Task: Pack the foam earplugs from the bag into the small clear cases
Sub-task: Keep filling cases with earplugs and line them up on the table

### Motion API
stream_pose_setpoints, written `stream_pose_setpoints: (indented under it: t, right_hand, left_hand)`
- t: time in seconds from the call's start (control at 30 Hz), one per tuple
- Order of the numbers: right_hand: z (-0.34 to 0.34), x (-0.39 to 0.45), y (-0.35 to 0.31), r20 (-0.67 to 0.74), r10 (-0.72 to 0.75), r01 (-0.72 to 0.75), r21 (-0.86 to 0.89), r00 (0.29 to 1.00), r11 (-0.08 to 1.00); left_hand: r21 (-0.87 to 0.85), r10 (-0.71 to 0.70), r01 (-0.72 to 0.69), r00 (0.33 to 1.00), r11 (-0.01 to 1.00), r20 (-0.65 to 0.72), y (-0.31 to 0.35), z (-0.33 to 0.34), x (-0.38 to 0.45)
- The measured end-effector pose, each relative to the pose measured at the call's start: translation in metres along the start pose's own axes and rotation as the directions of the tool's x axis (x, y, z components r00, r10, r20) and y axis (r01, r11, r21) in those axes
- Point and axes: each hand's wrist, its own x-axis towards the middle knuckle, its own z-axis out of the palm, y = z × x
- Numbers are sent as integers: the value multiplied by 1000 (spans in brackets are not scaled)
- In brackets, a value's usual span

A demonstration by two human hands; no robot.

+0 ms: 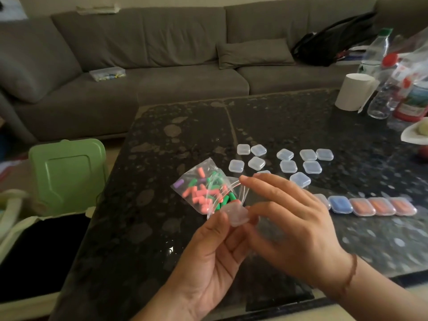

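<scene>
Head view: left hand (pixel 208 253) & right hand (pixel 289 230) both pinching clear case (pixel 236 214), by earplug bag (pixel 203 188).

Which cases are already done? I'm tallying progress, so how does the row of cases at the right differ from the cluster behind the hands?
The row of cases holds colour: one blue fill, three orange; the cluster of cases looks clear and empty. The row sits edge to edge in a line; the cluster lies loosely scattered, each case turned differently. Both are small, rounded, clear and closed, lying flat on the table.
</scene>
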Motion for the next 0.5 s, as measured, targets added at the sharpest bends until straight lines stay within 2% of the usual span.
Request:
stream_pose_setpoints:
  t: [0.2, 0.5]
  right_hand:
    - [1, 1, -4, -44, -88, 82, -123, 995, 989]
    - [7, -1, -11, -55, -39, 26, -210, 998, 977]
  left_hand:
    - [0, 13, -13, 1000, 1000, -6, -3, 1, 0]
    - [17, -16, 17, 1000, 1000, -15, -3, -4, -1]
